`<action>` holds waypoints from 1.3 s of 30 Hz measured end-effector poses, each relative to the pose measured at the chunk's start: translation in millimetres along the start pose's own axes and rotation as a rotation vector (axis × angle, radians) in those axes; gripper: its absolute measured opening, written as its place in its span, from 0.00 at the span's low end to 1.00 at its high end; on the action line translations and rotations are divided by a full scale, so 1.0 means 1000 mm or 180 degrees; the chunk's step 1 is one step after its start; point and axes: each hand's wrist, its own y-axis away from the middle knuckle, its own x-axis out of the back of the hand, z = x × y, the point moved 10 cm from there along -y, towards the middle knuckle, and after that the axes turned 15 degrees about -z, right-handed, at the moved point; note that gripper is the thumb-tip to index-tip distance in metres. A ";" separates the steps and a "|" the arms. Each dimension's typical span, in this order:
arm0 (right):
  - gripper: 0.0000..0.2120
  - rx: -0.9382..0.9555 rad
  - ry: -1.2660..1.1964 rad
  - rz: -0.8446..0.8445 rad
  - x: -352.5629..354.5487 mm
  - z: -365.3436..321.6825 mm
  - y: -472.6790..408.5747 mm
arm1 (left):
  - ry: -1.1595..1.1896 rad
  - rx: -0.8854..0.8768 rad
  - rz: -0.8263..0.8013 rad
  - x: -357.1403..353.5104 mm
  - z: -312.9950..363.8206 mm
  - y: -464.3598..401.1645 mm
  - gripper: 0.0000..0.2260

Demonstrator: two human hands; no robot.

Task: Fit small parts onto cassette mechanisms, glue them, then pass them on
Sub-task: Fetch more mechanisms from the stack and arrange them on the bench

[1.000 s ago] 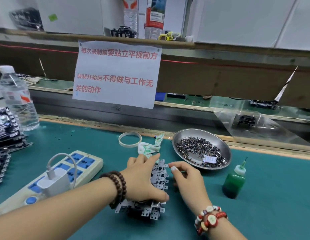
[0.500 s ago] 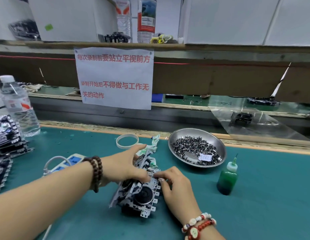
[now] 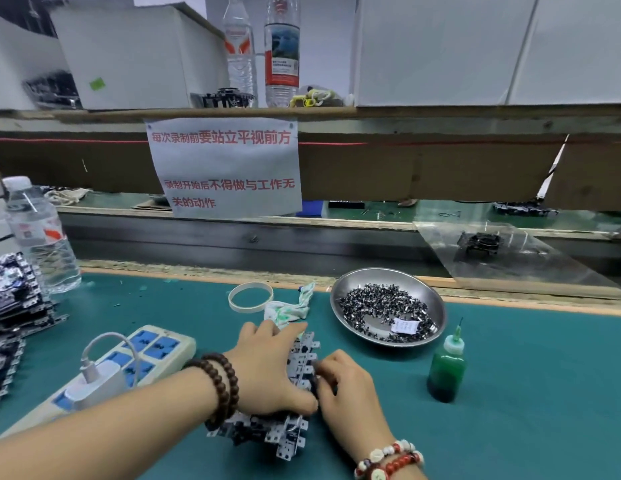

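Gripping cassette mechanisms point(image 3: 295, 434): L hand point(image 3: 271, 368); R hand point(image 3: 350, 389) alongside

Both hands on mechanism stack point(image 3: 295, 372), mid mat point(image 3: 544, 393). Right side: glue bottle point(image 3: 446, 370) near, parts dish point(image 3: 388, 306) behind it; beyond bottle, open mat. Left: power strip point(image 3: 136, 362) with charger point(image 3: 94, 379) close by; mechanism piles point(image 3: 14, 306) and water bottle point(image 3: 39, 237) at far left edge. Ahead: tape ring point(image 3: 250, 296), rag point(image 3: 290, 308), then raised ledge point(image 3: 233, 237).

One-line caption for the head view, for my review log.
Both hands, left hand and right hand, hold a stack of cassette mechanisms beside the parts dish and green glue bottle.
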 end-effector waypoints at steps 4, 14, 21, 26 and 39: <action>0.14 0.0090 -0.0111 -0.0087 -0.003 -0.005 0.000 | 0.0232 0.0019 -0.0053 0.013 -0.011 0.002 0.42; 0.16 -0.0849 -0.1686 0.0286 0.011 0.037 0.007 | 0.1881 -0.0506 0.0423 0.032 -0.034 0.023 0.46; 0.10 -0.1423 -0.5021 -0.0143 -0.033 0.044 0.013 | 0.3654 -0.1164 0.0666 0.033 -0.034 0.019 0.42; 0.26 -0.1202 -0.5092 -0.0827 -0.039 0.025 0.009 | 0.3722 -0.1542 0.0531 0.024 -0.011 0.011 0.41; 0.30 -0.0936 -0.5063 -0.1237 -0.037 0.006 0.011 | 0.4030 -0.1799 0.0069 0.004 -0.002 0.002 0.43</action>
